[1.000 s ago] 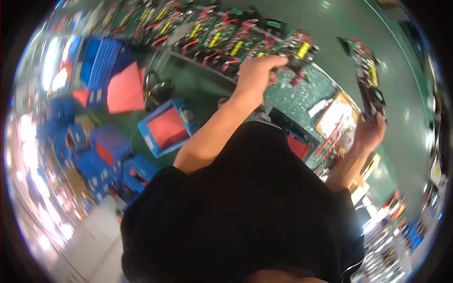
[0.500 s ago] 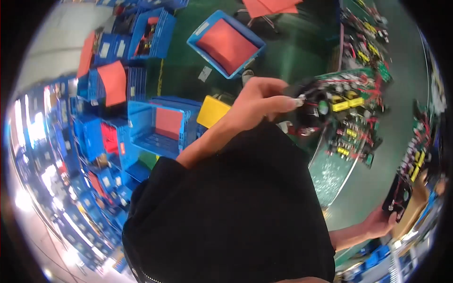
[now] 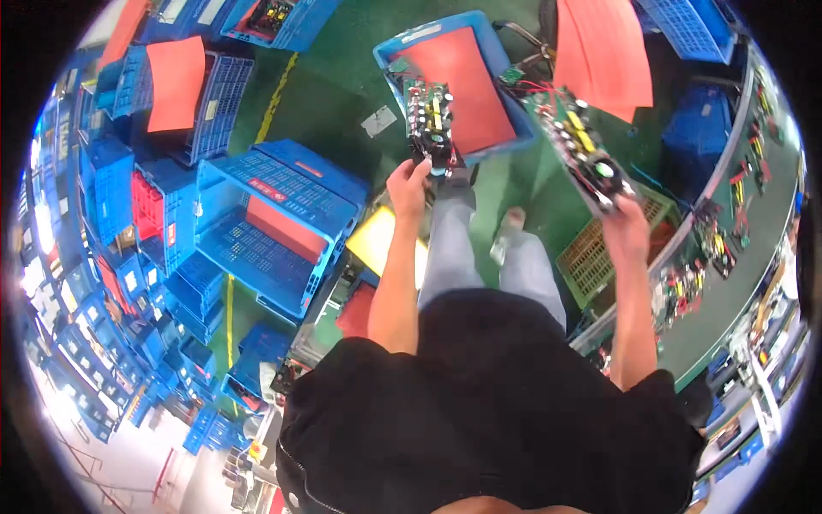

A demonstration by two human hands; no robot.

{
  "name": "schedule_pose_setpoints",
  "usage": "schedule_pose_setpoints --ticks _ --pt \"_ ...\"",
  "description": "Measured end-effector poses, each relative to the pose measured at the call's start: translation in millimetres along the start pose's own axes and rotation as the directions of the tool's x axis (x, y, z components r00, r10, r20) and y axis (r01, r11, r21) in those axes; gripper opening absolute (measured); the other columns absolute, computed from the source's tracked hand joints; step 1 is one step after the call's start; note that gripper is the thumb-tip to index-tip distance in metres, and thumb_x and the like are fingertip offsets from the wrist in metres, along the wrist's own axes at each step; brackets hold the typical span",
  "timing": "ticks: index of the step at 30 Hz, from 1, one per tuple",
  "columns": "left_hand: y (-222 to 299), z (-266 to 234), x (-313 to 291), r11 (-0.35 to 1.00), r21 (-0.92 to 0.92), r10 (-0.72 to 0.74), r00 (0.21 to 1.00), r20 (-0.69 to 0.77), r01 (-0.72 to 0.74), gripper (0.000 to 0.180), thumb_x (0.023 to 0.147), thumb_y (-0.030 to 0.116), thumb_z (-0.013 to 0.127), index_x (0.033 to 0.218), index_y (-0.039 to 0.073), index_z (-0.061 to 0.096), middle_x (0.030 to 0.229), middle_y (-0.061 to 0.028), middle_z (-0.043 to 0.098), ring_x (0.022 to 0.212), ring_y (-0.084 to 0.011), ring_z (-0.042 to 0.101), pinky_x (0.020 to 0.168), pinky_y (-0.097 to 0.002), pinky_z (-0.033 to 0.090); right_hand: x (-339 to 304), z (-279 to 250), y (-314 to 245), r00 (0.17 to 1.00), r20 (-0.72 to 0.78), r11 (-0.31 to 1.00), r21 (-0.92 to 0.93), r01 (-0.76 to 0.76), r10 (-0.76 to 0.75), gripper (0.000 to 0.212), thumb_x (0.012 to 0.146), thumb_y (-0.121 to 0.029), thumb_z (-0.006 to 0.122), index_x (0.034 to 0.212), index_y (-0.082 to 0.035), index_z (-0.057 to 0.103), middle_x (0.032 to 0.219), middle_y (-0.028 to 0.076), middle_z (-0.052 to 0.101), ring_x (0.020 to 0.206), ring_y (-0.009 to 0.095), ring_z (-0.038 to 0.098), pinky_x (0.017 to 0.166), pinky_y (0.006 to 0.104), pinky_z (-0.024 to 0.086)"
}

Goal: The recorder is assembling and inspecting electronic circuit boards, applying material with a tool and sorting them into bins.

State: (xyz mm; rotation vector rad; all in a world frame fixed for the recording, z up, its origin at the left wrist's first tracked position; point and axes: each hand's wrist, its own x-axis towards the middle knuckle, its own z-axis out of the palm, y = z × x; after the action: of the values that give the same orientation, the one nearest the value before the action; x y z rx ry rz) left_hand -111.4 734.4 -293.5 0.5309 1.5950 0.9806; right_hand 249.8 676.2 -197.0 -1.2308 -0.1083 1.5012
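Two green circuit boards hang in the air, one per hand, each with yellow parts and a black, round-faced piece at its near end. The left board (image 3: pixel 431 111) overlaps the left side of an open blue bin (image 3: pixel 505 81) lined with an orange sheet (image 3: pixel 481 98); whether it touches the bin is impossible to tell. The left hand (image 3: pixel 408 186) pinches its black end, thumb and forefinger nearly closed, the other fingers curled behind. The right board (image 3: pixel 575 137) slants just right of the bin, in front of orange sheets (image 3: pixel 604 60). The right hand (image 3: pixel 627 230) grasps its black end (motion blur softens the grip), and its individual fingers are hard to make out.

Farther right, more boards (image 3: pixel 712 233) lie along a curved green bench (image 3: pixel 726 304), smeared toward the lens rim. A slatted crate (image 3: pixel 584 267) is partly covered by the right forearm. At left, blue crates (image 3: pixel 278 224) stand open, the outermost cut off by the dark fisheye edge.
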Motion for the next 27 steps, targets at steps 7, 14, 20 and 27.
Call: schedule_pose_setpoints --ticks 7,14,20,27 --pt "-124 80 156 0.898 -0.401 -0.276 0.943 -0.186 0.183 0.019 0.079 0.017 0.07 0.076 0.006 0.055 0.059 0.0033 0.044 0.055 -0.0073 0.045 0.056 -0.0246 0.042 298 -3 195 0.975 -0.14 0.968 -0.16 -0.194 0.173 0.011 0.077 -0.006 0.065 0.087 -0.008 0.061 0.08 0.001 0.061 0.072 0.01 0.054 0.063 0.0238 0.04" --pt "-246 104 236 0.809 -0.559 -0.396 0.872 -0.287 0.183 0.017 0.079 0.014 0.07 0.083 0.005 0.056 0.066 -0.0007 0.052 0.059 -0.0114 0.05 0.061 -0.0277 0.048 419 -59 327 0.883 -0.143 0.875 -0.132 -0.465 0.447 0.01 0.079 -0.008 0.066 0.083 -0.013 0.058 0.076 -0.002 0.058 0.072 0.01 0.055 0.062 0.0239 0.041" --pt "-357 90 261 0.809 -0.524 -0.492 0.795 -0.353 0.268 0.009 0.086 0.013 0.061 0.091 0.006 0.059 0.075 -0.0019 0.058 0.059 -0.0112 0.054 0.054 -0.025 0.045 413 -105 424 0.759 -0.233 0.702 -0.289 -0.651 0.608 0.009 0.08 -0.008 0.066 0.082 -0.011 0.057 0.075 0.001 0.057 0.068 0.01 0.055 0.054 0.0235 0.041" --pt "-531 21 279 0.724 0.216 -0.303 0.584 -0.753 0.655 0.025 0.089 0.015 0.044 0.106 0.009 0.062 0.086 -0.0061 0.065 0.068 -0.017 0.061 0.058 -0.0296 0.049 415 -71 489 0.564 -0.533 0.431 -0.364 -0.826 0.63 0.015 0.081 -0.01 0.064 0.094 -0.005 0.059 0.081 0.006 0.058 0.087 0.022 0.058 0.074 0.0303 0.05"
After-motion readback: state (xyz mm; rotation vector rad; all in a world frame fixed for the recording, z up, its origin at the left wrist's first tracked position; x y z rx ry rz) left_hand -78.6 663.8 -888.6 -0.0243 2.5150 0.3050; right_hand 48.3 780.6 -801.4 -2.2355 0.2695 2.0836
